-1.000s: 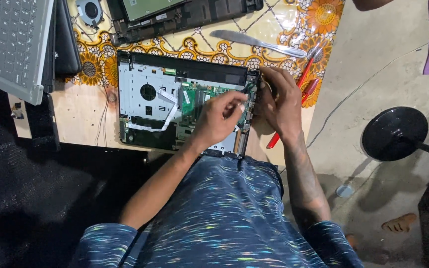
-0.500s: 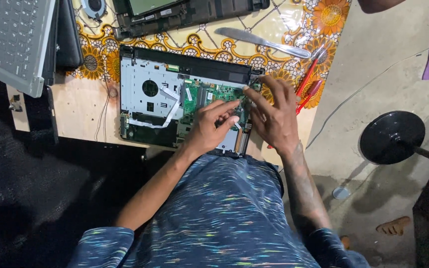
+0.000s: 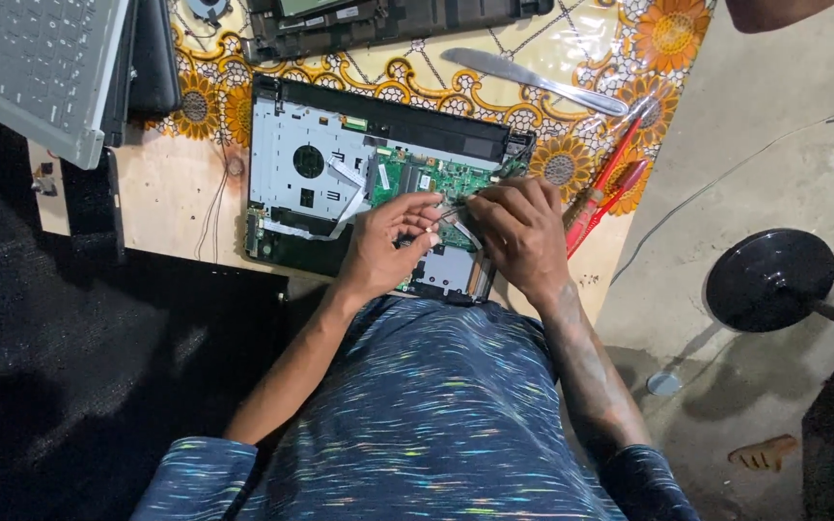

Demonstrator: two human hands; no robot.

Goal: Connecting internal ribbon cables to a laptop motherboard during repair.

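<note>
Fingers (image 3: 425,205) pinched over green board (image 3: 441,180)

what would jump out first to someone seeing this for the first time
The opened laptop chassis with its green circuit board lies in the middle of the table, and the left hand and right hand meet over the board, pinching something small that cannot be made out. The bright sunflower-patterned tablecloth comes next, with red-handled tools right of the hands and a flat metal blade above them.
</note>
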